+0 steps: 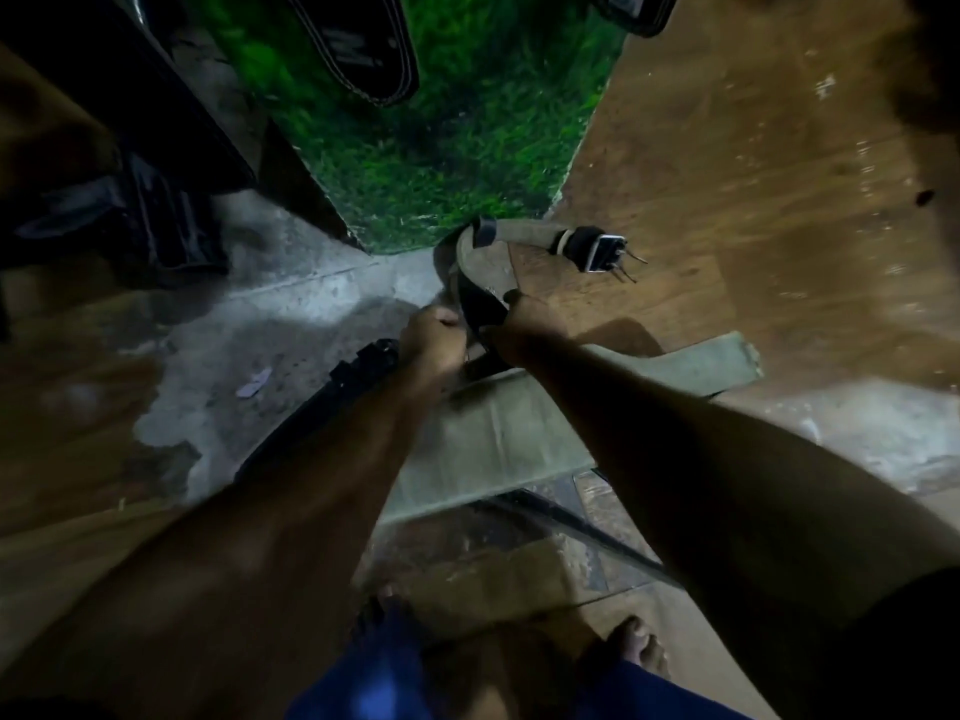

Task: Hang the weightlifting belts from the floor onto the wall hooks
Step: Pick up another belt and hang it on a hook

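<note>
both hands (431, 340) (524, 317) hold belt (483, 298) beside grass wall (441, 163).

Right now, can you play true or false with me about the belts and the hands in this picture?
1. Both hands hold the tan suede belt with the metal buckle. True: the left hand and the right hand grip it near its bend.
2. The buckle points at the green grass-patterned wall panel. False: it points away, over the brown wooden floor.
3. A black belt with white stitching already hangs on the green panel. True.
4. The floor has no more belts. False: a wide grey-green belt and a black strap lie below the arms.
5. The person wears shoes. False: a bare foot shows.
</note>
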Motion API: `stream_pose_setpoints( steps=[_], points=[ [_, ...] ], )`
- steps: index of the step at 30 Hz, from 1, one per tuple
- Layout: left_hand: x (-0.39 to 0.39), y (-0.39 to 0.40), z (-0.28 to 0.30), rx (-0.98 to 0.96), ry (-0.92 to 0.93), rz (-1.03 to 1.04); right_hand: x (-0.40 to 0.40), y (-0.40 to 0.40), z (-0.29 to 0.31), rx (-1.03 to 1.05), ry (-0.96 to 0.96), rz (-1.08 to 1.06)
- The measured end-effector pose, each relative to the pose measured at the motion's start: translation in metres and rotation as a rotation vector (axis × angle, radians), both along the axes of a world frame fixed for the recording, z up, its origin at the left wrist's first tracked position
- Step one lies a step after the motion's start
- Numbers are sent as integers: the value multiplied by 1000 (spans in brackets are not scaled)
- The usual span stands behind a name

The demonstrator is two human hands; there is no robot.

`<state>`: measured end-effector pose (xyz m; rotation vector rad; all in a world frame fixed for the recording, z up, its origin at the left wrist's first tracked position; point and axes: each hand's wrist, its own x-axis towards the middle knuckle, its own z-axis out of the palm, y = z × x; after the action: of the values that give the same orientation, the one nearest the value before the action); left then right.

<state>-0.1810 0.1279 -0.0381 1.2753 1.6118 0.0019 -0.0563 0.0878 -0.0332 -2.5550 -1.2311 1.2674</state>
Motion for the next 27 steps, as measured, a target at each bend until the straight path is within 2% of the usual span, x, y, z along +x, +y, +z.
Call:
stream_pose_setpoints(
  steps=[4,7,9,15,17,23,27],
  points=[
    [-7,12,-43,-2,-23,90,0,5,-41,-7,-8,-8],
    [-8,10,-28,13,-54,124,3,-2,-28,99,-7,-26],
    [-8,5,-4,-9,-119,183,7,-8,-4,170,77,-70],
    [3,-4,119,-62,-341,337,27,-23,113,355,458,-415],
    [11,-4,168,-111,-420,329,34,-23,162,387,575,-486],
    [31,-8,318,-86,-589,303,47,-23,312,472,607,-597],
    [34,-16,410,-60,-609,279,48,-34,406,493,635,-589]
  ],
)
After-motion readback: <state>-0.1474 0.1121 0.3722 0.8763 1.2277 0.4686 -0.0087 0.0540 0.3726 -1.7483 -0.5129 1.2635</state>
